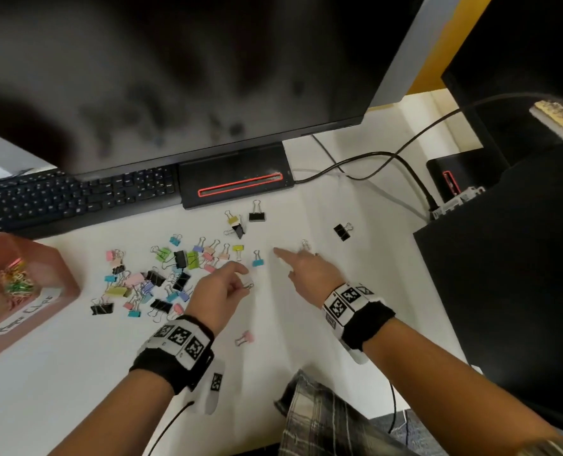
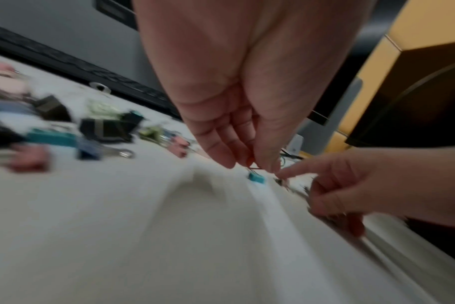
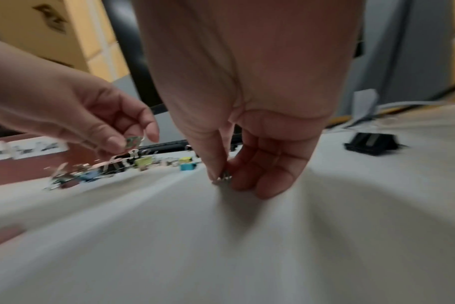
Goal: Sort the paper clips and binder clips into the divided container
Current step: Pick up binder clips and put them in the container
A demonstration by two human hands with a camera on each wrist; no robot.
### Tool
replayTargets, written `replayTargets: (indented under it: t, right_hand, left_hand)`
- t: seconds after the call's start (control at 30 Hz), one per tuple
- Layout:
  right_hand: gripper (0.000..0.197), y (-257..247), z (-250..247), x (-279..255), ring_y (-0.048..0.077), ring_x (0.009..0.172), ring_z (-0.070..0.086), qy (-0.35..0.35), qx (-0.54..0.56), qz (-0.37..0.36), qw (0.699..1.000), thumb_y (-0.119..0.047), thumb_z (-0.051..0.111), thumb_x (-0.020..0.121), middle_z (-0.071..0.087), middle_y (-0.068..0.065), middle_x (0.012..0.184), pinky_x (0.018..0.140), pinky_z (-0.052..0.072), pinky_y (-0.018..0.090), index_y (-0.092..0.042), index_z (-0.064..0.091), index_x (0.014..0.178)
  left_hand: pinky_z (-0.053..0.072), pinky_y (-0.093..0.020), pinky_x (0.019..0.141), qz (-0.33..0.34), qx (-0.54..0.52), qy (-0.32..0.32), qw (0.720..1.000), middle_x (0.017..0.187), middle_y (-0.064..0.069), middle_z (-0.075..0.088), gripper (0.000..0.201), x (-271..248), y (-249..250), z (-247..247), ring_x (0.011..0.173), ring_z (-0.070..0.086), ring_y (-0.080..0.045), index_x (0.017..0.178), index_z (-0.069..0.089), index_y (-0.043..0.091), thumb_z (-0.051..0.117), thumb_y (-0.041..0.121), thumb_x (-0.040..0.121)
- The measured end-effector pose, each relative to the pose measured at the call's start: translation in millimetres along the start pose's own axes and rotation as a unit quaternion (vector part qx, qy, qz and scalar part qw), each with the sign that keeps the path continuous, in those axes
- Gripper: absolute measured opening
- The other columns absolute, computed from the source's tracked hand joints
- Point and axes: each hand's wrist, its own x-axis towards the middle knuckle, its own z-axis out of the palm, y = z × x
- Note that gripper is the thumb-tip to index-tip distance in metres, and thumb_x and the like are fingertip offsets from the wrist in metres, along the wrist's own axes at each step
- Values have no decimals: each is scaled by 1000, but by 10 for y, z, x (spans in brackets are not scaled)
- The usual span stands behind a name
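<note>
Paper-clip compartment of the divided container [image 1: 59, 268] already holds a heap of coloured paper clips [image 1: 16, 282]; binder clips [image 1: 161, 274] lie unsorted on the desk just right of it, a few strays farther right.

Left hand [image 1: 222, 289] pinches a silver paper clip [image 1: 247, 286] right of the pile. Right hand [image 1: 309, 274], farther right, has its fingertips closed on a small metal clip [image 3: 223, 177] at the desk surface, so by my reading the paper clips are nearly done and the binder clips barely begun.
</note>
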Motion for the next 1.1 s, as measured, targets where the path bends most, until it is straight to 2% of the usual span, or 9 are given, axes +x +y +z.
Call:
replayTargets:
  t: [0.1, 0.2, 0.33, 0.5, 0.67, 0.8, 0.93, 1.0, 1.1]
  right_hand:
    - [62, -250, 91, 26, 29, 94, 57, 11, -29, -47, 998, -12, 39, 95, 51, 9, 115, 72, 50, 36, -39, 13, 145]
    - [63, -557, 147, 177, 31, 95, 56, 15, -22, -89, 996, -13, 39, 95, 51, 11, 115, 78, 52, 40, -40, 12, 145]
    - [67, -1000, 249, 420, 34, 98, 56, -21, -46, -144, 988, -3, 41, 91, 52, 14, 119, 76, 46, 36, -36, 17, 145]
    - [74, -1147, 324, 526, 33, 108, 55, -23, -84, -70, 994, 2, 40, 86, 52, 12, 124, 79, 47, 38, -29, 12, 146]
    - [69, -1036, 380, 381, 25, 95, 59, 42, -29, -9, 999, -7, 41, 90, 53, 5, 124, 72, 49, 35, -34, 9, 145]
    - [65, -1285, 565, 392, 24, 93, 59, 17, -83, -72, 994, -8, 41, 91, 53, 8, 123, 73, 53, 35, -35, 16, 144]
    - [63, -1483, 757, 333, 25, 92, 59, -48, -145, -112, 982, -7, 41, 89, 53, 8, 120, 67, 43, 30, -32, 22, 144]
    - [62, -1487, 762, 316, 24, 85, 59, -29, -145, -108, 983, -7, 39, 90, 53, 8, 119, 64, 41, 28, -32, 22, 144]
    - [58, -1382, 663, 396, 22, 85, 60, 54, -111, -40, 992, -11, 37, 92, 53, 10, 124, 68, 54, 33, -27, 17, 145]
  left_hand:
    - [37, -11, 63, -53, 12, 11, 998, 79, 0, 63, 40, -136, -282, -297, 71, 56, -5, 119, 49, 21, 63, 11, 83]
    - [38, -18, 65, -104, 25, 8, 994, 79, -1, 63, 58, -261, -576, -528, 72, 56, -12, 134, 38, 17, 64, 13, 83]
    - [39, -20, 67, -146, 38, -4, 989, 84, -4, 67, 55, -331, -880, -648, 77, 59, -16, 129, 45, 8, 68, 23, 81]
    - [34, -3, 61, -91, 3, -54, 994, 65, 8, 56, 42, -418, -1033, -640, 64, 52, -2, 125, 52, 25, 62, 18, 85]
    - [36, -5, 64, -69, -10, -11, 997, 84, 0, 63, 30, -566, -1152, -846, 74, 55, -11, 113, 62, 23, 63, 16, 84]
    - [37, -18, 70, -62, 8, 2, 998, 83, -1, 63, 35, -621, -1316, -1014, 73, 54, -13, 117, 60, 20, 64, 14, 83]
    - [33, -7, 62, -61, -1, 8, 998, 72, 9, 57, 53, -600, -1427, -1112, 67, 51, -1, 128, 48, 27, 66, 13, 81]
    - [30, -6, 60, -73, -6, 3, 997, 69, 10, 55, 61, -577, -1453, -1137, 66, 50, 2, 133, 41, 27, 66, 13, 80]
    - [30, -6, 60, -72, -11, -18, 997, 67, 9, 54, 67, -530, -1470, -1141, 66, 49, 2, 138, 35, 25, 66, 12, 80]
